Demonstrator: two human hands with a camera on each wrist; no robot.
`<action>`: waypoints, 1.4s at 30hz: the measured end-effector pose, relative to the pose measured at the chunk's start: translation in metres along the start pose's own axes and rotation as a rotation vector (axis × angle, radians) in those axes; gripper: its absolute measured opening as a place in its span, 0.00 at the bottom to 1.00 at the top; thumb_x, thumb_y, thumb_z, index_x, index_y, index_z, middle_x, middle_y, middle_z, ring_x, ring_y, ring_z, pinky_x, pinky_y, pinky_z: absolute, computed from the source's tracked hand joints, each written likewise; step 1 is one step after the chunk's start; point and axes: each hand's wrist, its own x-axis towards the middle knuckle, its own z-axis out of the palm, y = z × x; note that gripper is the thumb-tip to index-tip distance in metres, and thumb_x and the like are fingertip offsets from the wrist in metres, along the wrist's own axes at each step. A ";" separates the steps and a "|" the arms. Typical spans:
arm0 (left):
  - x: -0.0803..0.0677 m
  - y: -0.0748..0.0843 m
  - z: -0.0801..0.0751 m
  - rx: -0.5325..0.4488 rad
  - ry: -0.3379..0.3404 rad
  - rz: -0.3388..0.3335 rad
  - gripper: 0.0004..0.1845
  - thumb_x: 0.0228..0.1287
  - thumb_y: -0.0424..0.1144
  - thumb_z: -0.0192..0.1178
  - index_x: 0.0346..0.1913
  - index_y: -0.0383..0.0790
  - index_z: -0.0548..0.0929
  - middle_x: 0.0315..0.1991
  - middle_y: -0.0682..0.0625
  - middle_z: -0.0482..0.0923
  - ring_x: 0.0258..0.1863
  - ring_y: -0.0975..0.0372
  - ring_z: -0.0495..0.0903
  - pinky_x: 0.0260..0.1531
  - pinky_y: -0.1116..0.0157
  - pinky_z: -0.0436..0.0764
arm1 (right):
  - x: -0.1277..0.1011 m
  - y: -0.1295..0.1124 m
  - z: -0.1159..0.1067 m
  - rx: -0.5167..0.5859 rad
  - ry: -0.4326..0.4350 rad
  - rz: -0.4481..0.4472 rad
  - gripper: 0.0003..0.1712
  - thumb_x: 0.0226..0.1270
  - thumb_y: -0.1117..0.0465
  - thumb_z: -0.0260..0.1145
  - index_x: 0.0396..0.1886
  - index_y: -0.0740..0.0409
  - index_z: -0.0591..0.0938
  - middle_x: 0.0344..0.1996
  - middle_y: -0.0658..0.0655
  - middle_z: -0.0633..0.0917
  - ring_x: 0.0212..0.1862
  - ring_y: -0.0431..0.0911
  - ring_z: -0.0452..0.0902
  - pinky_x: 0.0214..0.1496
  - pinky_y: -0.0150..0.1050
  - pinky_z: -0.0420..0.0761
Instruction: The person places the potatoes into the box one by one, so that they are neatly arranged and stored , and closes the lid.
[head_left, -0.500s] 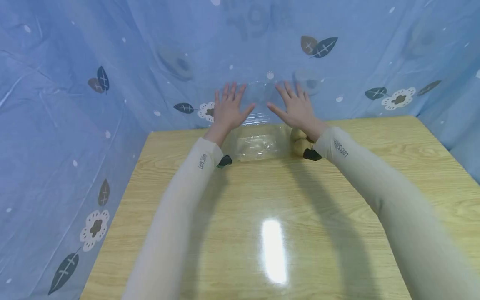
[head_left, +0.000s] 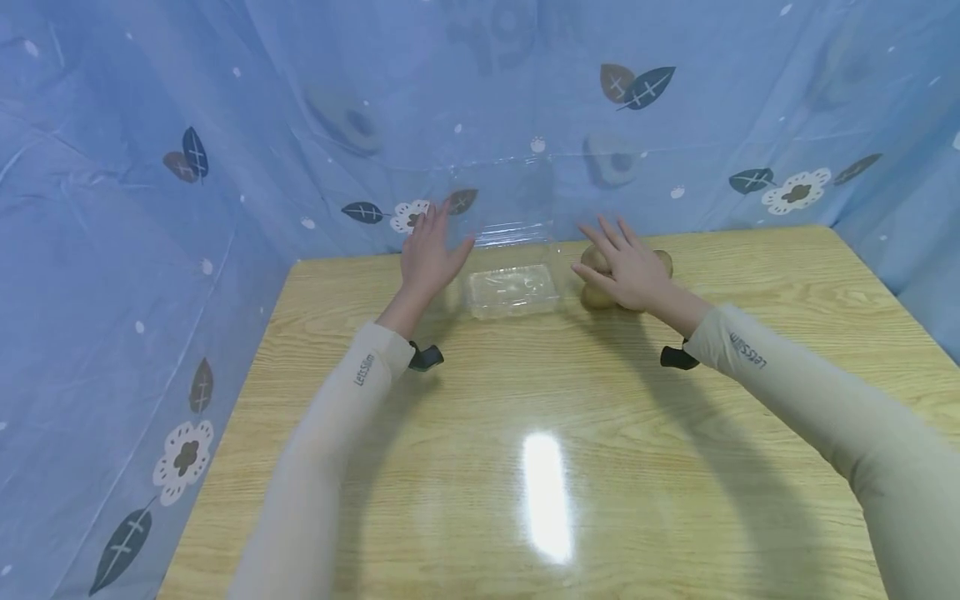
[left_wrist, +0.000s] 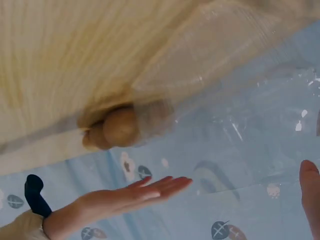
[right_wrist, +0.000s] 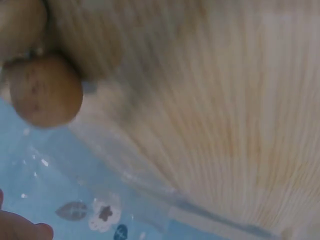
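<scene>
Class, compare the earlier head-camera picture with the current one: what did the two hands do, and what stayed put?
Both hands came down off the raised clear lid and spread apart. The left hand now hovers open left of the clear plastic box; the right hand moved right, over the brown round fruits. The box, fruits and wooden table stayed put.
</scene>
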 end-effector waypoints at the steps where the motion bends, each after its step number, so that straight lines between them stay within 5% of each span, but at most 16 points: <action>1: -0.003 -0.003 0.001 -0.016 -0.003 -0.002 0.40 0.63 0.63 0.44 0.71 0.49 0.45 0.72 0.45 0.44 0.71 0.51 0.45 0.69 0.48 0.50 | -0.004 0.003 0.001 0.005 -0.005 0.007 0.40 0.66 0.34 0.41 0.72 0.40 0.41 0.72 0.56 0.39 0.71 0.59 0.30 0.69 0.65 0.45; 9: -0.019 -0.014 0.005 -0.247 -0.049 -0.135 0.39 0.63 0.57 0.49 0.71 0.45 0.49 0.70 0.45 0.52 0.67 0.50 0.57 0.65 0.50 0.63 | -0.013 0.016 0.007 0.031 0.038 0.019 0.40 0.67 0.36 0.43 0.71 0.52 0.50 0.70 0.67 0.48 0.69 0.65 0.40 0.62 0.72 0.51; 14: -0.021 -0.020 0.014 -0.584 -0.071 -0.266 0.34 0.62 0.49 0.55 0.67 0.37 0.59 0.65 0.42 0.63 0.60 0.52 0.69 0.59 0.59 0.73 | -0.006 0.017 0.008 0.079 0.008 0.041 0.40 0.66 0.38 0.48 0.68 0.60 0.55 0.67 0.70 0.55 0.68 0.65 0.47 0.63 0.70 0.54; 19: -0.019 -0.023 0.030 -0.970 -0.119 -0.493 0.29 0.59 0.42 0.60 0.62 0.36 0.68 0.60 0.41 0.69 0.53 0.52 0.76 0.49 0.64 0.80 | 0.006 0.020 0.011 0.120 -0.035 0.108 0.37 0.66 0.44 0.53 0.65 0.64 0.60 0.65 0.71 0.60 0.65 0.66 0.54 0.63 0.65 0.60; 23: -0.018 -0.021 0.039 -1.145 -0.102 -0.598 0.25 0.59 0.38 0.61 0.59 0.35 0.71 0.56 0.40 0.73 0.51 0.52 0.77 0.49 0.63 0.80 | 0.016 0.023 0.013 0.197 -0.052 0.163 0.34 0.66 0.50 0.56 0.64 0.67 0.61 0.63 0.71 0.64 0.63 0.65 0.59 0.64 0.60 0.63; 27: -0.018 -0.020 0.045 -1.194 -0.091 -0.643 0.22 0.57 0.38 0.61 0.56 0.36 0.74 0.51 0.39 0.76 0.48 0.53 0.78 0.48 0.64 0.81 | 0.024 0.023 0.012 0.232 -0.081 0.200 0.33 0.65 0.54 0.56 0.63 0.70 0.61 0.61 0.72 0.66 0.62 0.65 0.59 0.65 0.59 0.62; 42: -0.015 -0.018 0.055 -1.088 -0.068 -0.637 0.17 0.58 0.40 0.61 0.50 0.38 0.79 0.42 0.45 0.78 0.42 0.57 0.80 0.38 0.68 0.84 | 0.044 0.022 0.016 0.095 -0.167 0.176 0.29 0.58 0.60 0.61 0.57 0.71 0.67 0.52 0.75 0.70 0.54 0.67 0.64 0.56 0.61 0.69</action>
